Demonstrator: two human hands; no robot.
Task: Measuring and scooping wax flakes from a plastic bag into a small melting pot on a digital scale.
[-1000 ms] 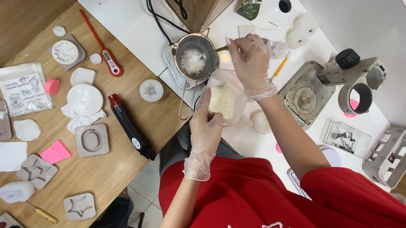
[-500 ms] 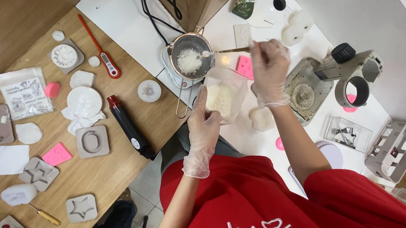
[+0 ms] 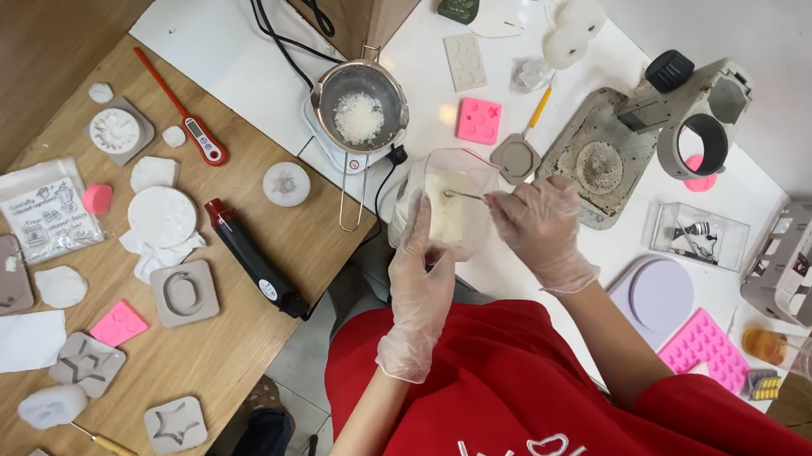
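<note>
Stirring proceeds: your left hand (image 3: 420,292) braces the clear cup (image 3: 452,205) of pale wax at the white surface's (image 3: 226,46) near edge; right hand (image 3: 539,234) fingers pinch the thin stirrer (image 3: 463,193). Stir slowly, cup upright.

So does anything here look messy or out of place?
Mostly orderly. The grey tray on the white table is crusted with pale residue, and a crumpled white tissue lies under a round white cast on the wooden table.
</note>
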